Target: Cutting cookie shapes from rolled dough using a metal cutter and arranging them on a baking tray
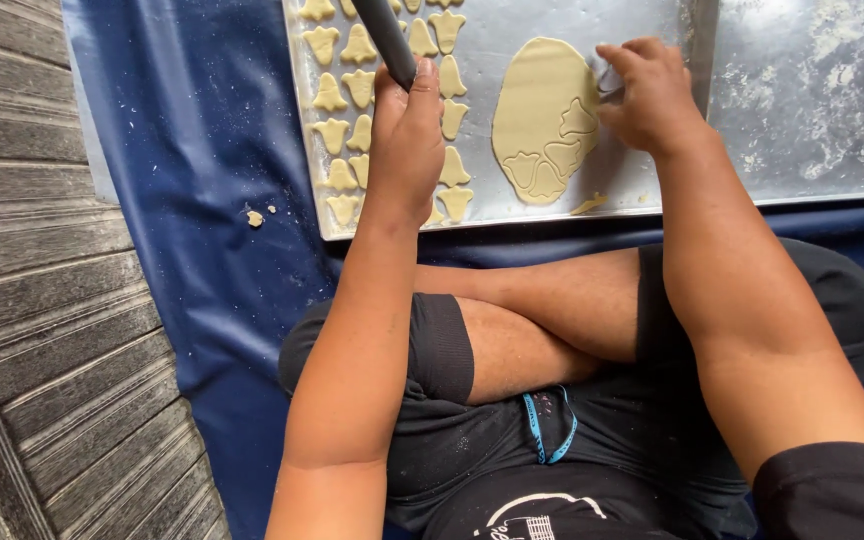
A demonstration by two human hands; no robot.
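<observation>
- Dough sheet (pixel 542 115), a flattened oval, lay on the metal tray (pixel 652 185) directly under and just left of the right hand (pixel 647 95).
- Three shapes were already pressed into its lower edge, toward the wrist side of the right hand, with one more outline just beside the fingertips (the cuts were still sitting in the sheet, not lifted out).
- The right hand was curled closed, fingers bent down onto the sheet's right edge; a glint of metal showed beneath it, probably a small cutter (pixel 609 88), though most of it was hidden.
- The left hand (pixel 407 130) was wrapped tight around a dark rod-like handle (pixel 384 35) that ran up and away beyond the knuckles; what the rod belonged to could not be told.
- Cut cookies (pixel 344 125) sat in rows on both sides of the left hand, several columns of them, touching the tray and lying apart from one another.
- Judged from this, the work looked well along: many pieces were laid out, yet the upper half of the sheet, beyond the right hand's fingertips, was still uncut.
- A few crumbs (pixel 255 216) lay on the blue cloth (pixel 202 200), well off to the left of the left hand.
</observation>
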